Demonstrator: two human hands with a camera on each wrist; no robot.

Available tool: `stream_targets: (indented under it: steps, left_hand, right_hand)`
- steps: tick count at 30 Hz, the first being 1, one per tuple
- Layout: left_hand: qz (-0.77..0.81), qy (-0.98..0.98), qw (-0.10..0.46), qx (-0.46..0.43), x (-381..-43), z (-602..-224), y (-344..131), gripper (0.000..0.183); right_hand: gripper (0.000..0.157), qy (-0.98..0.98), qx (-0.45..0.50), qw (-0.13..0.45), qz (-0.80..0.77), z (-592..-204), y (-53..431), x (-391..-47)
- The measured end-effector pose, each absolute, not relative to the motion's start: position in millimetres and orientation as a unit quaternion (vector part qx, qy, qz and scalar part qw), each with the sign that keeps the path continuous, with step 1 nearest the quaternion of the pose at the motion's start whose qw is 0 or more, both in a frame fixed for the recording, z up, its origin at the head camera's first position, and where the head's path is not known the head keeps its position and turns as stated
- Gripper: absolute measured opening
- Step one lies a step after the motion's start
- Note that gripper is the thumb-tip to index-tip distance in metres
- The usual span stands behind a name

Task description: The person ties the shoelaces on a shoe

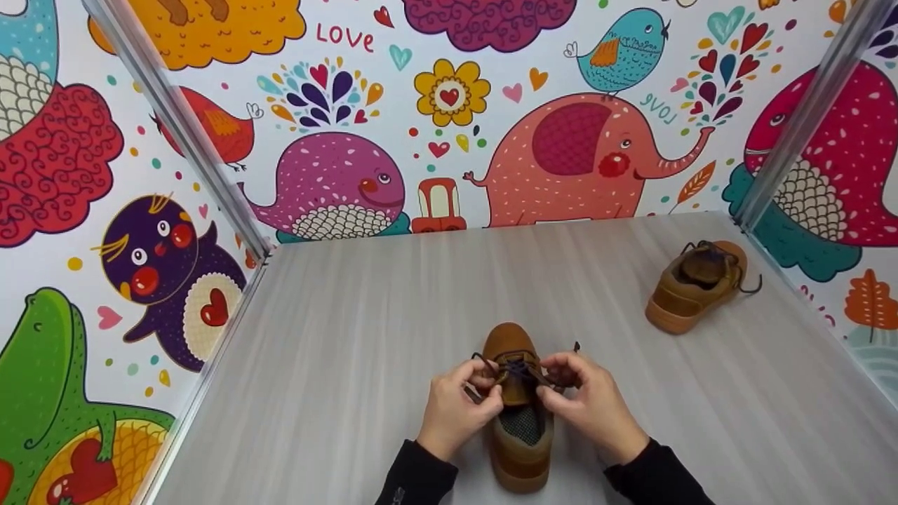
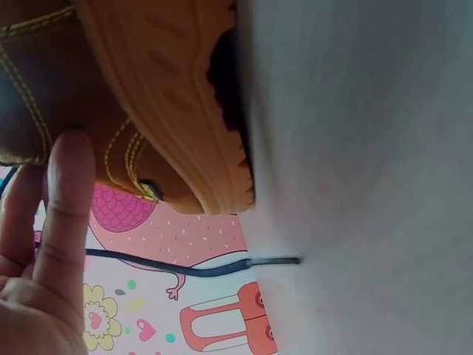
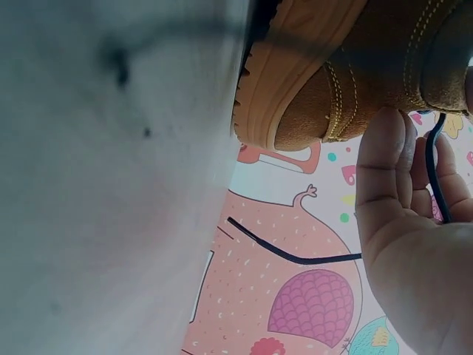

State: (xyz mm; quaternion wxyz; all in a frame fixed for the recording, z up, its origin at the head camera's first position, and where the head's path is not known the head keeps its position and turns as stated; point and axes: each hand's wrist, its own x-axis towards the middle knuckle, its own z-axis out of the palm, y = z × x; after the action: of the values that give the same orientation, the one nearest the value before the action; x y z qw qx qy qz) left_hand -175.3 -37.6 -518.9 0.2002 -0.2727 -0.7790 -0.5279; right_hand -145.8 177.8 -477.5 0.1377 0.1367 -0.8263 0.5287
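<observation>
A brown leather shoe [image 1: 520, 459] with a tan sole stands upright on the floor panel, toe pointing away from me. Dark laces [image 1: 518, 366] cross over its tongue. On the shoe's left side, my left hand [image 1: 456, 403] pinches a lace by the eyelets; a loose lace end [image 2: 199, 271] sticks out past its fingers in the left wrist view. My right hand [image 1: 593, 403] holds the lace on the opposite side, its fingers bent near the eyelet flap. The right wrist view shows a dark lace [image 3: 436, 170] running down into that hand. The exact fingertip contact is partly hidden.
A second brown shoe [image 1: 677, 298], its laces loose, sits at the far right near the side wall. The pale wood-grain surface [image 1: 351, 351] is bordered by walls printed with cartoon animals [image 1: 568, 161]. Metal corner posts [image 1: 189, 126] stand where the walls meet.
</observation>
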Motion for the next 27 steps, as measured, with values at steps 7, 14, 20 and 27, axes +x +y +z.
stream_targets:
  steps: [7, 14, 20, 27]
  left_hand:
    - [-0.522, -0.792, 0.177, -0.263, -173.0, -518.4, -38.2, 0.026]
    - [-0.503, -0.803, 0.176, -0.267, -172.9, -519.2, -38.3, 0.029]
    - [-0.502, -0.806, 0.166, -0.267, -172.1, -516.1, -38.3, 0.03]
    - [-0.509, -0.803, 0.153, -0.269, -172.2, -513.2, -36.6, 0.03]
  right_hand:
    - [0.031, -0.817, 0.135, 0.109, 0.55, -477.6, 177.7, -145.0]
    - [0.032, -0.818, 0.155, 0.111, 0.543, -479.3, 177.5, -145.8]
    - [0.032, -0.819, 0.152, 0.105, 0.544, -478.2, 177.3, -146.1]
    - [0.032, -0.817, 0.15, 0.093, 0.549, -476.4, 178.3, -146.4]
